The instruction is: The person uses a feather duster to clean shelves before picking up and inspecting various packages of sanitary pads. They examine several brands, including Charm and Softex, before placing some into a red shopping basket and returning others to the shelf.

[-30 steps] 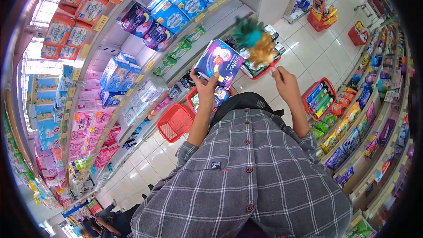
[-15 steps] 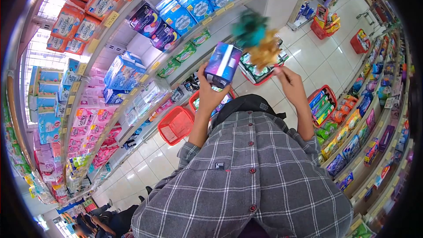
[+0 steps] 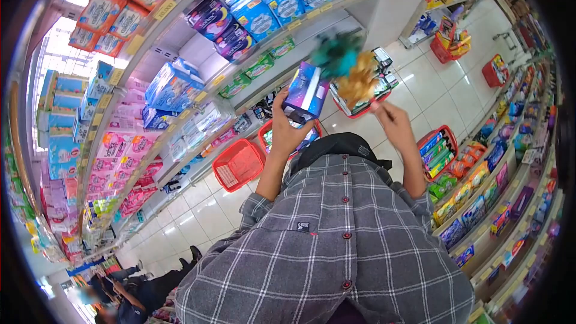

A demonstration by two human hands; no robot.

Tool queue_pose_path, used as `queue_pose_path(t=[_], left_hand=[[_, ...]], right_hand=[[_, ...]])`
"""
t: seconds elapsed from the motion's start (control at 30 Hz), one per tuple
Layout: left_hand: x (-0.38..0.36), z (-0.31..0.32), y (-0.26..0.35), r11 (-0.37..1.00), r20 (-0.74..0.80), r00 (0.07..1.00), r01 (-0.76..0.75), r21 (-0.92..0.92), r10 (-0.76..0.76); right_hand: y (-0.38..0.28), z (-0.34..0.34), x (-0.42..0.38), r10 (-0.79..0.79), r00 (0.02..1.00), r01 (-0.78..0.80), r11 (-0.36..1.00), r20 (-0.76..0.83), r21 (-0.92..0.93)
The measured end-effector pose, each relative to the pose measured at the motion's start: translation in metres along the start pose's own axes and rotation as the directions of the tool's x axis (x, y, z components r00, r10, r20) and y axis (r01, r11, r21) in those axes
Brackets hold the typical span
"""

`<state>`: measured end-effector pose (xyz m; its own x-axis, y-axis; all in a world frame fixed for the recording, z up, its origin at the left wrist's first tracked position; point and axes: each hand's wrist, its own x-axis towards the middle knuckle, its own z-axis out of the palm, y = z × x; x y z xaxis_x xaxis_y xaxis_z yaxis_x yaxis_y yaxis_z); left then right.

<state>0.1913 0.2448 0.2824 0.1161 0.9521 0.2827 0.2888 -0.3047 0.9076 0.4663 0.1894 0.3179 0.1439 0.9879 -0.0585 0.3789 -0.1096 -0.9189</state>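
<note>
My left hand [image 3: 291,131] grips a purple-and-blue pack of sanitary pads [image 3: 307,91], fingers along its left side and thumb under its lower edge. From the right, my right hand [image 3: 393,123] is closed around the handle end of a fluffy duster [image 3: 356,84], with green and gold tufts. The blurred tufts are close to the pack's right side. Below the duster, a red basket [image 3: 351,114] of packaged goods stands on the floor, partly covered by the tufts. Another filled red basket [image 3: 263,138] shows behind my left wrist.
Shelves on the left carry blue pad packs [image 3: 255,15], dark purple packs [image 3: 234,41] and green packs [image 3: 259,67]. A red basket [image 3: 239,166] sits on the tiled floor [image 3: 198,207]. Shelving with colourful packets [image 3: 474,186] lines the right. People [image 3: 141,294] are at the lower left.
The duster's tufts have shifted slightly, still blurred beside the pack. My left hand keeps the pack in its grip. The whole view has moved a little, and more of the people shows.
</note>
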Motion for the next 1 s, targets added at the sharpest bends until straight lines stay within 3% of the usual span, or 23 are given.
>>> queue_pose_path(t=[0.07,0.13,0.17,0.2,0.3,0.33,0.47,0.5,0.6,0.67,0.7,0.77,0.83,0.97,1.0], left_hand=[[-0.001,-0.003,-0.004,0.987,0.02,0.996,-0.089,0.132,0.087],[0.006,-0.007,0.001,0.905,0.059,0.944,-0.327,0.271,0.323],[0.007,-0.008,0.002,0.882,0.069,0.928,-0.369,0.293,0.366],[0.007,-0.01,0.005,0.865,0.082,0.921,-0.385,0.322,0.38],[0.009,-0.015,0.008,0.797,0.143,0.905,-0.422,0.433,0.401],[0.009,-0.016,0.009,0.77,0.171,0.899,-0.435,0.467,0.403],[0.015,-0.013,0.013,0.534,0.392,0.796,-0.602,0.593,0.462],[0.018,-0.017,0.016,0.604,0.387,0.811,-0.585,0.541,0.439],[0.021,-0.042,0.026,0.773,0.329,0.872,-0.478,0.418,0.362],[0.021,-0.055,0.015,0.971,0.054,0.98,-0.197,0.132,0.191],[0.022,-0.061,0.008,0.997,-0.054,0.997,-0.065,-0.05,0.063],[0.026,-0.079,-0.007,0.873,0.119,0.971,0.239,-0.425,-0.207],[0.032,-0.101,-0.005,0.601,0.343,0.873,0.487,-0.634,-0.346],[0.035,-0.116,-0.009,0.737,0.415,0.871,0.458,-0.498,-0.261],[0.036,-0.125,0.0,0.696,0.464,0.814,0.557,-0.453,-0.35]], right_hand=[[-0.002,0.013,0.0,-0.026,0.988,0.019,0.999,0.154,0.042],[0.025,0.026,0.016,0.007,1.0,-0.007,1.0,-0.009,-0.025],[0.039,0.03,0.024,0.024,0.995,-0.029,0.998,-0.093,-0.056],[0.034,0.031,0.032,0.231,0.969,-0.223,0.971,-0.094,0.084],[-0.019,0.049,0.03,0.374,0.927,-0.314,0.798,-0.014,0.514],[-0.021,0.057,0.03,0.283,0.956,-0.271,0.752,0.077,0.601],[-0.03,0.095,0.044,0.261,0.95,-0.31,0.733,0.171,0.605],[-0.039,0.1,0.047,0.268,0.948,-0.315,0.699,0.173,0.642],[-0.059,0.102,0.048,0.255,0.943,-0.327,0.577,0.215,0.748],[-0.075,0.101,0.047,0.248,0.948,-0.304,0.505,0.202,0.808],[-0.077,0.105,0.048,0.212,0.959,-0.275,0.515,0.19,0.812],[-0.079,0.112,0.048,0.14,0.975,-0.221,0.533,0.172,0.817],[-0.081,0.123,0.05,0.111,0.974,-0.226,0.585,0.2,0.779],[-0.096,0.146,0.047,0.019,0.969,-0.195,0.673,0.247,0.714],[-0.096,0.152,0.046,-0.014,0.966,-0.173,0.703,0.257,0.69]])
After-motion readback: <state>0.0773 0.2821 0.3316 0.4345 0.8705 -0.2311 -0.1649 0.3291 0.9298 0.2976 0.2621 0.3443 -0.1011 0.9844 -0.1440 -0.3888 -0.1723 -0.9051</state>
